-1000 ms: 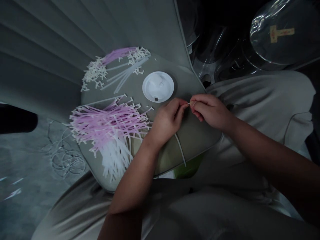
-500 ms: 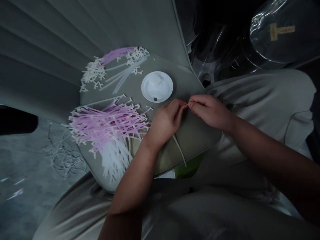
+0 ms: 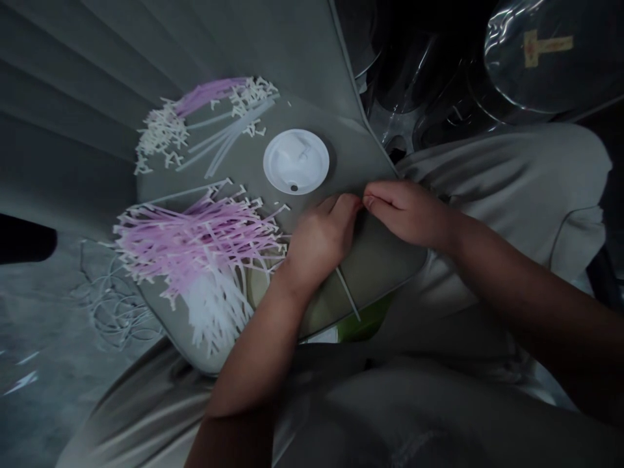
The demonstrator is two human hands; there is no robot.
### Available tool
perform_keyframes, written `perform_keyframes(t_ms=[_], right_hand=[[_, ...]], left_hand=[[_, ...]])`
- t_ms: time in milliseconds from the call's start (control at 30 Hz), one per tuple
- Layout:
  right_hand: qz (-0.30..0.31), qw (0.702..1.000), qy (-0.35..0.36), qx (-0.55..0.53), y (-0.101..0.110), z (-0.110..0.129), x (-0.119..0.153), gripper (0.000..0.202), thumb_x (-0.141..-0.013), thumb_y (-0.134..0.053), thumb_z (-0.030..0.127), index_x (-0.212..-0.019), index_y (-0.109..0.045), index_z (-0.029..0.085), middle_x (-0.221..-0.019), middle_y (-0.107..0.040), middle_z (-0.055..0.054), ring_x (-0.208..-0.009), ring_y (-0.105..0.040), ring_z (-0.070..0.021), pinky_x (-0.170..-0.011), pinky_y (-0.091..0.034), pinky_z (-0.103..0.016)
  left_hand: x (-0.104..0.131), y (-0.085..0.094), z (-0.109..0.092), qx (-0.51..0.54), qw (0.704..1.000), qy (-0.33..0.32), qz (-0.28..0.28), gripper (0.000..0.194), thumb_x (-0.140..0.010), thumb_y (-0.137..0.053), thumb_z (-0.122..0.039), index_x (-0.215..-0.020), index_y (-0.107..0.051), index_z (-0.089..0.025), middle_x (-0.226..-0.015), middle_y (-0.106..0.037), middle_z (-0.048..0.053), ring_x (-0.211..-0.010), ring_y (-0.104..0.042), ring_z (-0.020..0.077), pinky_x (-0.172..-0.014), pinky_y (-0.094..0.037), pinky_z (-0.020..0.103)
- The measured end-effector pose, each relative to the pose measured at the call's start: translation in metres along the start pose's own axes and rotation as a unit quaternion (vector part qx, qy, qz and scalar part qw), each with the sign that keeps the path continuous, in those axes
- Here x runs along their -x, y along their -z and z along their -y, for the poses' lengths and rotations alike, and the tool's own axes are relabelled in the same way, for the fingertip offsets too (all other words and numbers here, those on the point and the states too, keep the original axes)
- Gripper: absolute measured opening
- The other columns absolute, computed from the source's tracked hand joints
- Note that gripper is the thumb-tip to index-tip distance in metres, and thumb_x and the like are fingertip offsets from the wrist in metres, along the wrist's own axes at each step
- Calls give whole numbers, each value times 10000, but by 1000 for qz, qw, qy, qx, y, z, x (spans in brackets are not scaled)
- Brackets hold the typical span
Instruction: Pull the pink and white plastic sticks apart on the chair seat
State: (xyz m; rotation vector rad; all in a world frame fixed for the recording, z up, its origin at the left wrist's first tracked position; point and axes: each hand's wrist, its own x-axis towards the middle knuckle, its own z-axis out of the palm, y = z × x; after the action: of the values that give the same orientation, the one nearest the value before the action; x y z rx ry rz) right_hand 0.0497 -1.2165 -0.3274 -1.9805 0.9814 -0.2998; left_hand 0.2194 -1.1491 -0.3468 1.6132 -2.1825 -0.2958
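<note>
My left hand (image 3: 324, 234) is closed over the grey seat, with a thin pale tube (image 3: 349, 294) sticking out below it toward the front edge. My right hand (image 3: 402, 211) is pinched, its fingertips meeting those of the left; whatever lies between them is too small to make out. Just behind the hands stands a white bowl (image 3: 296, 161) with a small dark spot near its rim. Left of my left hand lies a large heap of pink and white tubes (image 3: 202, 240) with white end pieces. Further back are loose white pieces (image 3: 163, 135) and a pink bundle (image 3: 207, 94).
The seat (image 3: 351, 156) rests close to my legs, its ribbed backrest (image 3: 234, 39) rising behind. Tangled thin cord (image 3: 117, 312) lies on the floor at left. Clear round containers (image 3: 550, 71), one with tape, stand at back right. Something green (image 3: 365, 322) shows under the seat's front edge.
The view has shifted slightly, so the seat and heaps appear further left. Both hands remain together at their fingertips, and the tube still hangs out below my left hand.
</note>
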Motion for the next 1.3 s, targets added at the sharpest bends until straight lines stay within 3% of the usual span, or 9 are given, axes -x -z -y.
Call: perform_keyframes(t_ms=[267, 533, 733, 1000, 1100, 1300], right_hand=[[2, 997, 5, -73, 2, -2, 0, 254, -923, -436, 205, -670, -457, 195, -654, -475, 30, -656, -423, -113, -646, -296, -280], [-24, 984, -32, -171, -1, -1, -2, 231, -912, -455, 220, -687, -499, 190, -678, -476, 27, -701, -448, -112, -657, -321, -255], [-32, 974, -52, -218, -3, -1, -2, 228, -905, -462, 208, -682, -506, 189, -681, -472, 30, -667, -432, -98, -633, -322, -241], [-37, 972, -58, -225, -3, -1, -2, 227, -911, -468, 211, -694, -534, 193, -635, -463, 31, -602, -411, -95, -585, -304, -253], [-41, 973, -57, -221, -2, -1, -3, 229, -915, -489, 243, -694, -529, 197, -628, -476, 31, -599, -418, -100, -585, -305, -258], [-100, 985, -31, -134, -1, 1, -6, 284, -904, -501, 224, -623, -481, 187, -618, -441, 31, -628, -409, -104, -627, -299, -271]], left_hand=[[1, -3, -2, 12, 999, 3, -47, 219, -1005, -415, -287, -960, -604, -187, -825, -674, 30, -755, -622, 163, -677, -428, 277], [-1, 4, 0, 75, 995, 30, -63, 258, -1009, -429, -330, -1096, -633, -199, -994, -707, 54, -926, -653, 169, -839, -489, 294], [-1, 3, 2, 79, 992, 45, -85, 245, -997, -465, -357, -1078, -635, -200, -966, -706, 46, -887, -649, 162, -812, -492, 288], [-3, 6, 1, 89, 991, 43, -91, 221, -987, -491, -350, -1038, -645, -200, -945, -690, 42, -889, -633, 156, -825, -488, 287], [-3, 6, 1, 91, 991, 44, -84, 236, -989, -484, -350, -1108, -622, -201, -976, -680, 44, -920, -630, 158, -851, -485, 290], [-3, 5, 1, 107, 988, 34, -107, 259, -992, -477, -346, -1162, -608, -201, -999, -670, 42, -930, -625, 150, -853, -480, 279]])
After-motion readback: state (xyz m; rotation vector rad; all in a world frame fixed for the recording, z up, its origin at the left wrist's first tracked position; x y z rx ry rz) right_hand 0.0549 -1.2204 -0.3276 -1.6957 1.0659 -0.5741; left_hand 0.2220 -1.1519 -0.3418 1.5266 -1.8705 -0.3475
